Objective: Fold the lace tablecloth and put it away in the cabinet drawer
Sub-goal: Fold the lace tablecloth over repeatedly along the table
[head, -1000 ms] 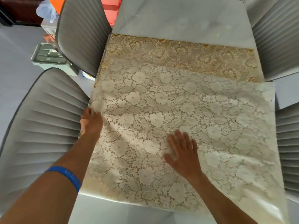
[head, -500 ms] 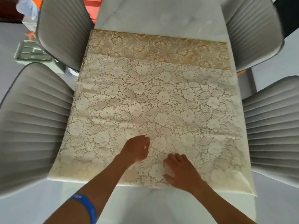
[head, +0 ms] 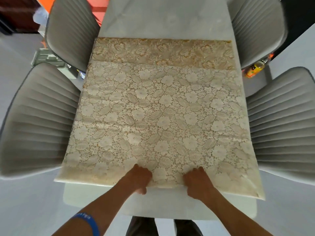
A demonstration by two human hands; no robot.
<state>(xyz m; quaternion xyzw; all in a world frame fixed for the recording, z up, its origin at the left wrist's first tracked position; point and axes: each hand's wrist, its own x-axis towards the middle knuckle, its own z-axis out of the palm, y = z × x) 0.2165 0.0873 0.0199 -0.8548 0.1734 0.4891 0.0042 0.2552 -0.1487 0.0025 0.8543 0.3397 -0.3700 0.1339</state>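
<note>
Tablecloth (head: 158, 116) between four grey chairs (head: 39, 120)

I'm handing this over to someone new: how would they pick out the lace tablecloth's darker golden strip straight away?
Start at the long white table between the grey ribbed chairs. The lace tablecloth covers its near part, and both hands grip its near edge. The golden strip is the band along the cloth's far edge, deeper in colour than the pale cream layer folded over the rest.
</note>
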